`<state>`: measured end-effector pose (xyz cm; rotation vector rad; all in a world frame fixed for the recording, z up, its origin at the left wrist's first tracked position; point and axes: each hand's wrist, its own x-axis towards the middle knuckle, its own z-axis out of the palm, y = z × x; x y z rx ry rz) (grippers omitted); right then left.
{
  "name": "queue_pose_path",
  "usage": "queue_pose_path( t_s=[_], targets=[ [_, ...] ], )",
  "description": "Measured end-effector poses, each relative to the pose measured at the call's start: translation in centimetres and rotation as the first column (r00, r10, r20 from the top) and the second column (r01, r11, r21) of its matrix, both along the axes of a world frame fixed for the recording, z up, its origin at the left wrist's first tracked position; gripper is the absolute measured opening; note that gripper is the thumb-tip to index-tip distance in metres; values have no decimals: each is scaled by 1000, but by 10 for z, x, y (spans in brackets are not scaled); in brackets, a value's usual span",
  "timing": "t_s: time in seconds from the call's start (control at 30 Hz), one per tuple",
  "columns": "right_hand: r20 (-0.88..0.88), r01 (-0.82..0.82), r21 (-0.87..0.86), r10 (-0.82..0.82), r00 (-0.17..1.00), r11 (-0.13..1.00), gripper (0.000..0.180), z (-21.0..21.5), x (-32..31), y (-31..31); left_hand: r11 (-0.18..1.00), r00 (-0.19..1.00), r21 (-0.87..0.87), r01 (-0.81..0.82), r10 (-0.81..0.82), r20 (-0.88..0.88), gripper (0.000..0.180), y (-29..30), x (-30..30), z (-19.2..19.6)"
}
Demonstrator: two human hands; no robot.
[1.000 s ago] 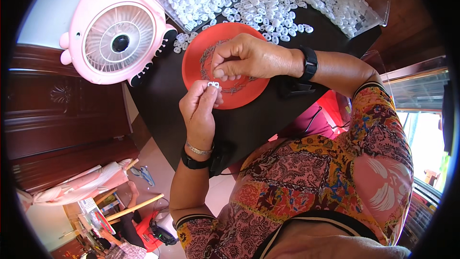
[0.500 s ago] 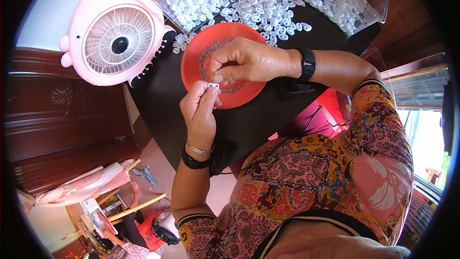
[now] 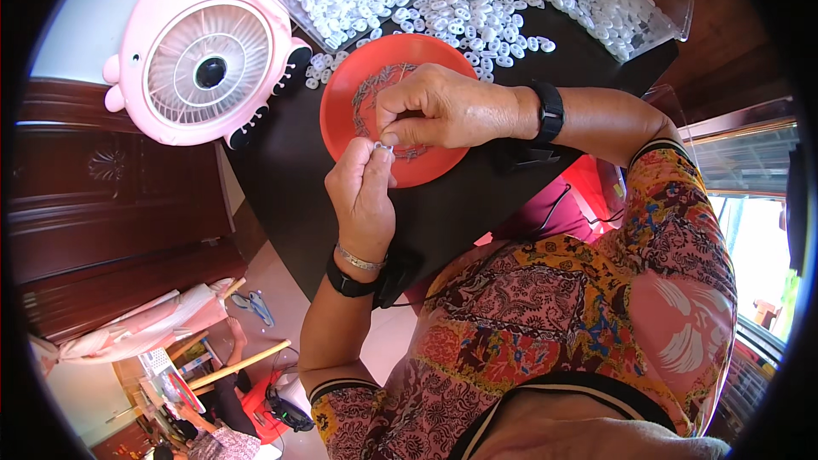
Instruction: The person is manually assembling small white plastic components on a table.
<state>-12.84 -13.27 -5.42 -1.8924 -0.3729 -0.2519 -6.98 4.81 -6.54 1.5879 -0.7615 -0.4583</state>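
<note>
A small white plastic piece [image 3: 384, 146] is pinched between the thumb and forefinger of my left hand [image 3: 362, 192]. My right hand [image 3: 439, 111] is closed in a pinch right at the top of that piece; whatever its fingertips hold is too small and covered to name. Both hands are over the near part of a round red dish [image 3: 335, 111]. Thin grey metal pins or screws [image 3: 365, 94] lie in a ring inside it, partly hidden by my right hand.
Many white two-holed plastic pieces [image 3: 486, 17] are heaped behind the dish, spilling from clear trays [image 3: 677, 21] onto the dark table [image 3: 281, 204]. A pink animal-shaped fan [image 3: 128, 111] stands at the left. Another person [image 3: 223, 443] sits at the lower left.
My left hand has shifted slightly to the right and up, bringing the white piece against my right fingertips. The red dish appears a little higher in view.
</note>
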Motion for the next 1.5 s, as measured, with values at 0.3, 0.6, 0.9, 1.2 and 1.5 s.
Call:
queue_pose_path(
  t_s=[0.3,0.6,0.9,1.2,1.5],
  targets=[
    [-72,-90,-45,87,994,995,11,6,-2,-3,1000,992,19,24,-26,123,28,-2,-2,-1],
    [98,110,-129,-98,990,985,22,8,5,-20,999,999,-16,-33,33,3,18,1,1,2],
    [301,576,-629,-519,800,522,16,-7,24,-118,1000,998,-23,1,-2,-64,17,3,9,-2],
    [295,459,-838,-464,836,296,15,-29,33,-116,994,985,69,79,-67,-159,18,4,3,8],
    [40,391,-322,-400,916,862,13,-1,22,-92,993,977,-116,3,-28,-212,17,4,9,3]
  ],
)
